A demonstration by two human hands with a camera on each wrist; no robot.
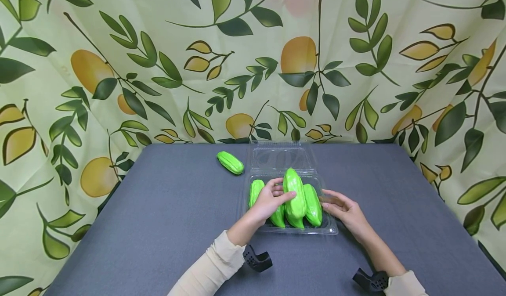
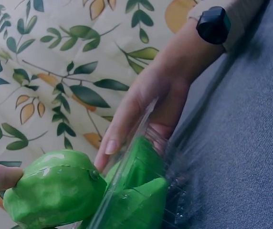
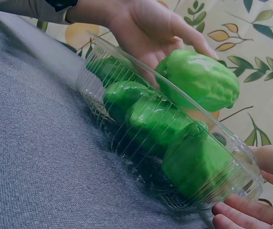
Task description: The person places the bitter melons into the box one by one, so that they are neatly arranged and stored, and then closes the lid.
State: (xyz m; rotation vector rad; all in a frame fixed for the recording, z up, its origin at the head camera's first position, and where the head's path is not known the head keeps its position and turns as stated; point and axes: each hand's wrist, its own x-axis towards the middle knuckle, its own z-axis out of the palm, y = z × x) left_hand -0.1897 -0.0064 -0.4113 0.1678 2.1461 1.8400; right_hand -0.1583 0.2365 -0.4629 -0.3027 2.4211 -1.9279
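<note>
Over the clear plastic clamshell box [image 1: 332, 231], my left hand [image 1: 269, 201] grips a bright green, ridged, pod-shaped fruit [image 1: 294, 195], thumb on its near side. The held fruit hangs tilted above the rim in the right wrist view. Several similar green fruits [image 3: 158, 121] lie side by side inside the box, partly hidden by the left hand and the held one. Beside the box's right wall is my right hand [image 1: 349, 214], its fingers fairly straight and at the wall. Whether they press on it is hard to tell.
Another green fruit [image 1: 230, 162] lies on the grey table [image 1: 178, 225], left of the box's raised lid [image 1: 282, 155]. Behind the table hangs a leaf-patterned cloth [image 1: 253, 67]. Black wrist mounts [image 1: 257, 259] are worn on both arms.
</note>
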